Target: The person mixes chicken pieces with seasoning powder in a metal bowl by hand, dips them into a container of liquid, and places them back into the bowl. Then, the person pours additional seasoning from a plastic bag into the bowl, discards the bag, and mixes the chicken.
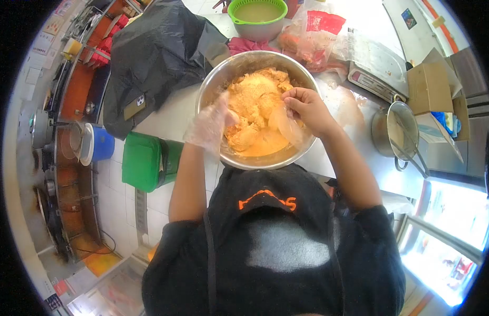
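A large steel mixing bowl point(206, 89) holds an orange, batter-like mixture with coated chunks point(255, 95) and wet orange liquid near the front. My left hand point(223, 113), in a loose clear plastic glove point(203, 129), is over the bowl's left side; its fingers are smeared by motion. My right hand point(310, 108) is bare over the right side of the bowl, thumb and fingers pinched together. From that pinch hangs a thin clear plastic glove point(286, 126), limp above the mixture.
Behind the bowl stand a green colander point(257, 10) and a plastic bag with red print point(323, 31). On the right are a scale point(378, 68), a steel pot point(397, 126) and a cardboard box point(431, 87). Black plastic point(155, 58) with a phone point(134, 107) lies left; a green bin point(144, 160) stands below.
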{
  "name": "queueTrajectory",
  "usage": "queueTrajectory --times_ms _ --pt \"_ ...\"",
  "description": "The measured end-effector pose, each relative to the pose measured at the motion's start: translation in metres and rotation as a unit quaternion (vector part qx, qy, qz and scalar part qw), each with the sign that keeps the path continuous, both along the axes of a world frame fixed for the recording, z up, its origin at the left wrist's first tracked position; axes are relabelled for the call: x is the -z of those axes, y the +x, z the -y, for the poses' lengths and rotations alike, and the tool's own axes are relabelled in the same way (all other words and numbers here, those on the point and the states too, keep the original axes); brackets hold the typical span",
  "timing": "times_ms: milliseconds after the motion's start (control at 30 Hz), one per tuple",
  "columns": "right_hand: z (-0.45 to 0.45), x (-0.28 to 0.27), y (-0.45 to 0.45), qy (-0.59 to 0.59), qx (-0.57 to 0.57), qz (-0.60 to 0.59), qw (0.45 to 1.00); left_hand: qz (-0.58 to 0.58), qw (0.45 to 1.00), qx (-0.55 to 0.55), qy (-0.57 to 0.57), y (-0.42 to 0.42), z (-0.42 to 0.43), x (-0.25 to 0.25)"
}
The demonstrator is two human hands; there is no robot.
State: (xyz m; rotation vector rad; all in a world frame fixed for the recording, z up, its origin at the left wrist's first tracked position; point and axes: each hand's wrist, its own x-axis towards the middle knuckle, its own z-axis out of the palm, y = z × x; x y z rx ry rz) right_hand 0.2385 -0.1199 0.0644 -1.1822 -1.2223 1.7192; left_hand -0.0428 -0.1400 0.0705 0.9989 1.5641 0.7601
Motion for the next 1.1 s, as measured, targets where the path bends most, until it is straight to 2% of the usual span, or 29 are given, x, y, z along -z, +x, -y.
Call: queueTrajectory --times_ms 33,67,100,133,167,233,300,333,400,433,467,500,567,633,700,733,767,800,833,867,900,933,967,1000,1033,1067,1100 --pt "0.002 -0.002 -0.003 -0.011 0.033 -0.047 0.998 0.005 0.999 0.011 -0.038 0.006 0.007 -0.007" --pt "0.002 -0.002 -0.007 -0.009 0.034 -0.047 0.998 0.031 0.995 0.07 -0.061 0.018 0.017 -0.02" --pt "0.003 0.001 -0.012 -0.022 0.062 -0.099 0.993 0.057 0.986 0.129 -0.084 0.029 0.02 -0.026" --pt "0.003 0.004 -0.017 -0.036 0.09 -0.15 0.984 0.057 0.986 0.131 -0.081 0.038 0.018 -0.013" --pt "0.004 0.006 -0.021 -0.033 0.09 -0.15 0.984 0.046 0.977 0.206 -0.026 0.045 0.014 0.011" --pt "0.004 0.009 -0.028 -0.021 0.084 -0.142 0.986 0.032 0.959 0.28 0.032 0.058 0.01 0.016" --pt "0.003 0.01 -0.032 -0.015 0.084 -0.152 0.985 -0.194 0.927 0.314 0.059 0.069 0.012 -0.008" --pt "0.005 0.003 -0.034 -0.036 0.101 -0.131 0.986 -0.195 0.926 0.317 0.062 0.07 0.013 -0.014" --pt "0.012 -0.003 -0.032 -0.055 0.122 -0.112 0.985 -0.146 0.955 0.245 0.078 0.073 0.015 -0.021" --pt "0.017 -0.003 -0.029 -0.033 0.059 -0.047 0.997 -0.147 0.954 0.249 0.079 0.069 0.014 -0.007" --pt "0.019 -0.002 -0.027 -0.011 -0.004 0.018 1.0 -0.057 0.965 0.233 0.108 0.062 0.012 0.019" --pt "0.02 0.001 -0.024 -0.011 0.001 0.015 1.0 0.035 0.967 0.216 0.135 0.061 0.012 0.024" --pt "0.02 0.013 -0.02 -0.045 0.022 -0.047 0.998 -0.003 0.963 0.23 0.138 0.062 0.012 0.021" --pt "0.016 0.026 -0.013 -0.057 0.053 -0.056 0.995 -0.041 0.959 0.243 0.142 0.064 0.012 0.017" --pt "0.015 0.031 -0.006 -0.071 0.083 -0.065 0.992 0.015 0.984 0.144 0.108 0.063 0.012 0.023" --pt "0.015 0.032 -0.004 -0.074 0.088 -0.062 0.991 0.014 0.983 0.147 0.108 0.055 0.009 0.046" --pt "0.015 0.032 -0.002 -0.077 0.093 -0.058 0.991 -0.074 0.948 0.189 0.244 0.041 0.002 0.081" --pt "0.016 0.032 -0.002 -0.076 0.095 -0.06 0.991 -0.117 0.92 0.212 0.309 0.038 0.0 0.088" --pt "0.019 0.033 -0.002 0.027 0.105 0.057 0.992 -0.16 0.885 0.227 0.374 0.035 -0.002 0.093" --pt "0.023 0.029 -0.004 0.13 0.113 0.173 0.97 -0.162 0.883 0.229 0.376 0.038 0.0 0.082" --pt "0.026 0.024 -0.006 0.133 0.115 0.172 0.969 -0.163 0.881 0.23 0.381 0.038 0.0 0.078" --pt "0.03 0.018 -0.007 0.344 0.123 0.243 0.899 -0.164 0.878 0.232 0.385 0.039 0.001 0.073" --pt "0.033 0.007 -0.01 0.538 0.126 0.303 0.777 -0.195 0.869 0.253 0.378 0.038 0.001 0.075" --pt "0.037 -0.002 -0.015 0.495 0.049 0.275 0.823 -0.205 0.871 0.256 0.365 0.039 0.003 0.078" --pt "0.039 0.007 -0.022 0.424 0.025 0.305 0.853 -0.215 0.873 0.26 0.352 0.041 0.005 0.081" --pt "0.035 0.02 -0.029 0.351 0.007 0.333 0.875 -0.258 0.841 0.281 0.384 0.042 0.006 0.082" --pt "0.024 0.021 -0.031 0.279 -0.082 0.398 0.87 -0.3 0.805 0.297 0.417 0.044 0.006 0.083"
